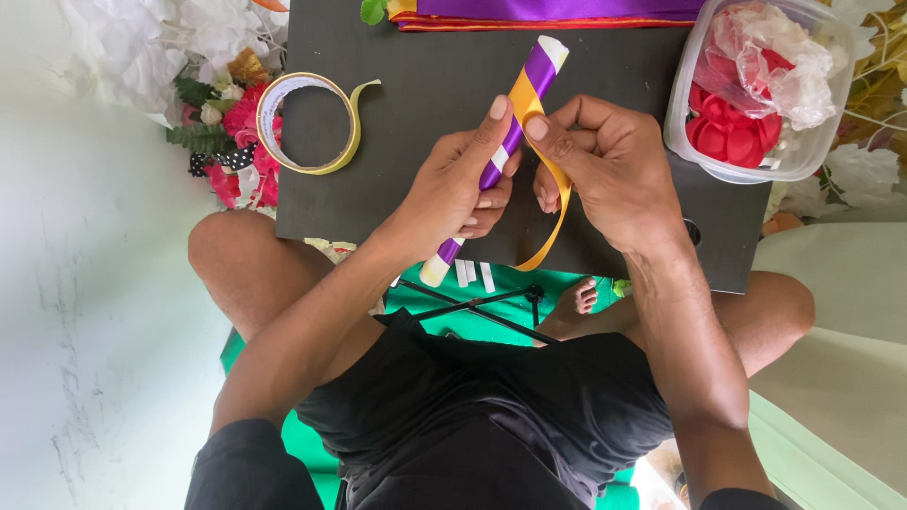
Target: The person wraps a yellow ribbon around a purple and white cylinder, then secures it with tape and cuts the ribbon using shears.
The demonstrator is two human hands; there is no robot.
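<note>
Both hands work over the black board (378,142) that lies across the person's knees: the left hand (453,194) is closed around a white stick (498,161) held on a slant, thumb pressed to its upper part, while the right hand (605,170) pinches an orange ribbon (557,203) against it with thumb and fingers, the loose tail looping down toward the near edge of the board. Purple and orange bands already spiral along the stick, so the wrapping looks partly done, with white showing at both ends; another turn would seem to call for steady tension and an even overlap. By count: one stick, one tape roll (307,123) at far left, one clear tub (761,85) of red pieces at far right.
</note>
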